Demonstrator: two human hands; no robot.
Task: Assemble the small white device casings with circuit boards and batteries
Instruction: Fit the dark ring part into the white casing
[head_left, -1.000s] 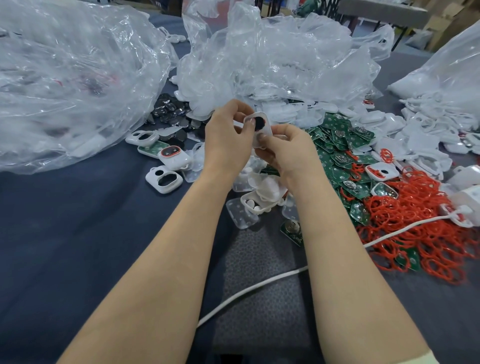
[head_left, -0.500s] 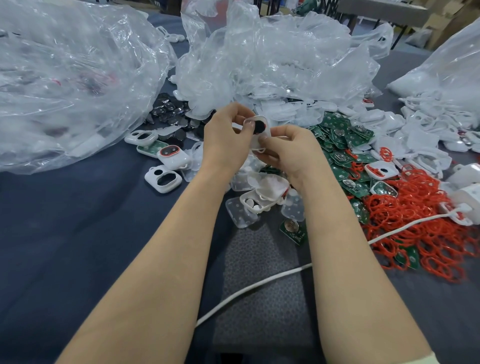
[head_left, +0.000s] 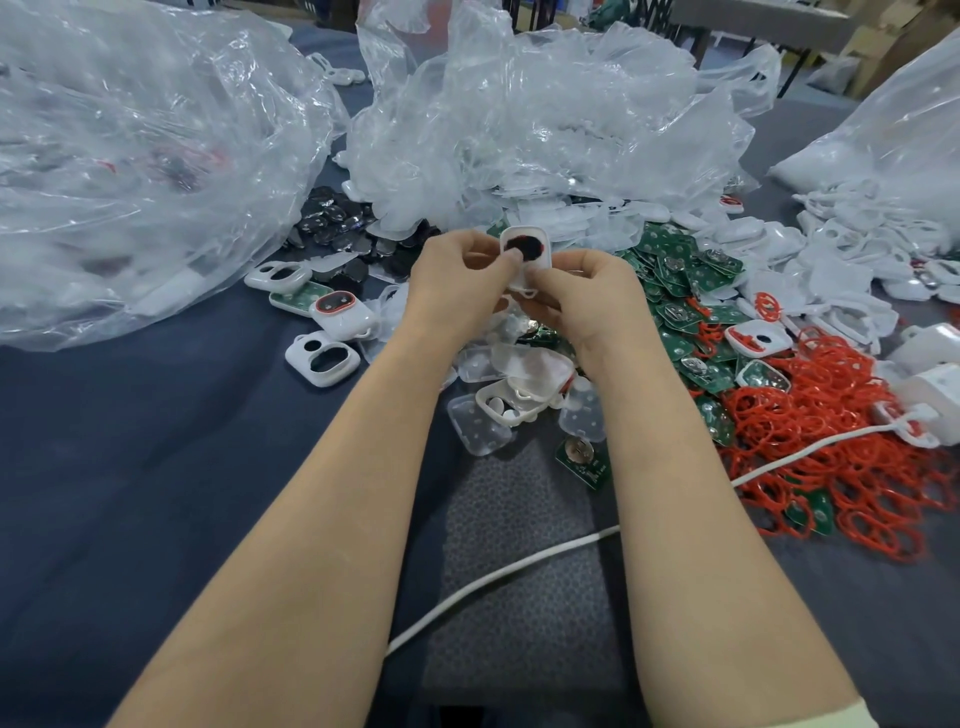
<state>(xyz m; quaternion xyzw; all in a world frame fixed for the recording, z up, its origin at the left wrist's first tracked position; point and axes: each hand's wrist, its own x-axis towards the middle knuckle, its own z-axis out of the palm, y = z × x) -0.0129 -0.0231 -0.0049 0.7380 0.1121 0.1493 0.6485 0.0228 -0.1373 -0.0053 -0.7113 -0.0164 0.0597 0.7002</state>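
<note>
Both hands hold one small white casing (head_left: 535, 240) upright above the table, its dark oval window rimmed in red facing me. My left hand (head_left: 460, 278) pinches its left side, the thumb tip pressing on the dark window. My right hand (head_left: 592, 296) grips its lower right edge with curled fingers. Green circuit boards (head_left: 680, 291) lie heaped just right of my hands, beside a tangle of red rubber rings (head_left: 831, 415). Dark oval lenses (head_left: 337, 228) lie in a heap to the left. An assembled casing (head_left: 340, 312) and an empty white shell (head_left: 322, 358) sit on the left.
Large crumpled clear plastic bags (head_left: 130, 156) fill the left and back (head_left: 545, 114). White shells (head_left: 831, 260) pile up at the right. A white cable (head_left: 519, 566) crosses the dark tablecloth between my forearms. Clear lids and a small white tray (head_left: 514, 400) lie below my hands.
The casing has turned slightly in my hands so its window faces me more squarely; my left thumb now presses on the dark window. Both hands stay in the same place.
</note>
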